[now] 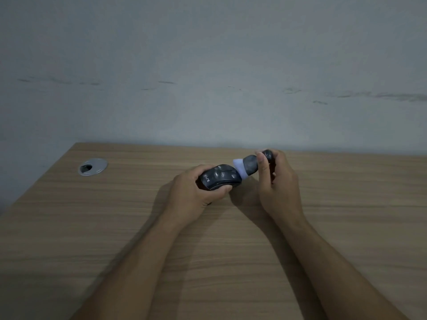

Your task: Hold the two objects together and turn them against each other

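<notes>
My left hand [196,192] is wrapped around a dark computer mouse [219,177], fingers curled over its far side and thumb tucked along the near edge, so the mouse sits lifted a little off the worktop [92,227] with its buttons and scroll wheel facing up toward me. Pale lettering shows on its back end, close to my palm. My right hand [277,183] holds a small dark brush [251,166] by its rounded handle, thumb pressed on the near side and the other fingers curled behind it, where I cannot see them well. The brush leans down to my left, and its white bristle tuft [239,167] touches the front end of the mouse. Both hands are near the far edge of the worktop, a little right of the middle, and my bare forearms stretch back across the wood-grain surface toward me. Well off to the left, near the far corner, a round grey cable cover [92,169] is set into the worktop, with a dark opening in it. Behind the worktop stands a pale wall [208,65] with a few faint dark scuffs running across it.
</notes>
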